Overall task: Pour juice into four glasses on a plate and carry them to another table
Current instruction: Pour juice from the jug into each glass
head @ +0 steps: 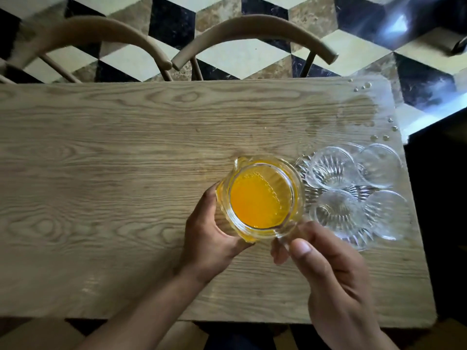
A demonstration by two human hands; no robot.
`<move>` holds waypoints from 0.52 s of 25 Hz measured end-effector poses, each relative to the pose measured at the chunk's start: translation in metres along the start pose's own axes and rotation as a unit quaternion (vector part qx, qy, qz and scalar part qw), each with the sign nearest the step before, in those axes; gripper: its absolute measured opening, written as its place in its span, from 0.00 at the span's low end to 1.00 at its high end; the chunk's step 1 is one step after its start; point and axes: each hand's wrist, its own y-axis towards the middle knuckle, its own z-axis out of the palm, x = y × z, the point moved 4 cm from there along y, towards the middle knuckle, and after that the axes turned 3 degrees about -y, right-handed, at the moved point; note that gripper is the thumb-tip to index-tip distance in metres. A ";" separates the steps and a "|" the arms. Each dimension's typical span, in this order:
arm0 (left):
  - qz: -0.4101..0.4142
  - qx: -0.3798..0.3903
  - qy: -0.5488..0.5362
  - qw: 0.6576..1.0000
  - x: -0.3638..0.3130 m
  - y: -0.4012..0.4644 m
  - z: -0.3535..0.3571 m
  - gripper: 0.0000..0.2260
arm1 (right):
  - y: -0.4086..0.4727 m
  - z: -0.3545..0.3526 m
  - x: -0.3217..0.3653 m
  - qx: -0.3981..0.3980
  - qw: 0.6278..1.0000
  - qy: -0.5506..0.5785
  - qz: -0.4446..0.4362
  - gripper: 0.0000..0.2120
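A clear glass jug [260, 198] of orange juice stands on the wooden table [113, 160], its spout toward the far left. My left hand [212, 231] wraps around the jug's left side. My right hand [326, 269] grips the jug's handle at its near right. Just right of the jug lies a cut-glass plate [353, 242] that carries several empty clear glasses [331, 169], near the table's right end.
Two wooden chairs [252, 31] stand pushed in at the table's far side. Water drops and a wet patch [364, 107] mark the far right corner. The table's right edge runs close behind the plate. The floor has a black, cream and brown cube pattern.
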 end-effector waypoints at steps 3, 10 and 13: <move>-0.010 -0.034 -0.006 0.999 -0.017 -0.034 0.017 0.41 | -0.018 -0.017 0.014 -0.026 0.998 0.052 0.013 0.21; -0.026 -0.076 -0.039 0.996 -0.064 -0.111 0.077 0.38 | -0.064 -0.089 0.036 -0.045 0.994 0.095 0.009 0.17; -0.015 -0.078 -0.040 0.996 -0.086 -0.138 0.110 0.39 | -0.083 -0.131 0.036 -0.040 0.995 0.091 0.018 0.17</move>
